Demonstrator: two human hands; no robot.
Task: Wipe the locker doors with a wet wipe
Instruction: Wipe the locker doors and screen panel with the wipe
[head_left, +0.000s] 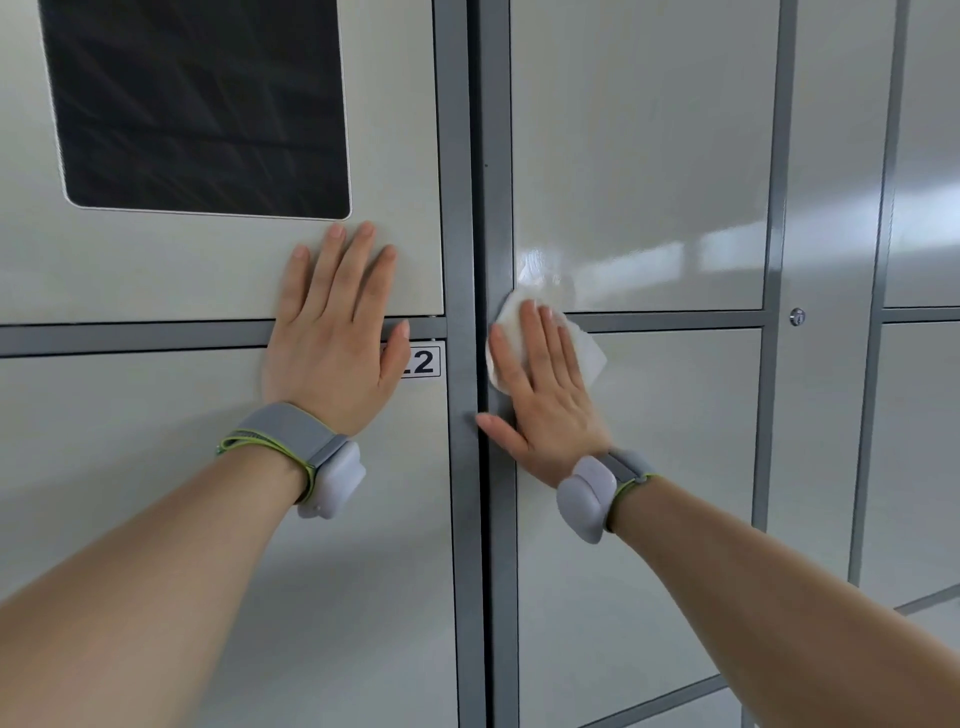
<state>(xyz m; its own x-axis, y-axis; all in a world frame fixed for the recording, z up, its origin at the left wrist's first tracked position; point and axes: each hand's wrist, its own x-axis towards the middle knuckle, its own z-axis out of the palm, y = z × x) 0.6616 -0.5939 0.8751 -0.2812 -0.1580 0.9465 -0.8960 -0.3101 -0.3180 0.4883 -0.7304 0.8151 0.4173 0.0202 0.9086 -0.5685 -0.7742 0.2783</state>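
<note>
Your right hand (540, 384) lies flat, fingers straight and close together, pressing the wet wipe (590, 354) against the locker doors (644, 156) just right of frame centre, over the grey crossbar (675, 321). Your left hand (332, 343), fingers straight and spread, rests flat on the left-side doors, partly covering a number label (427, 361).
</note>
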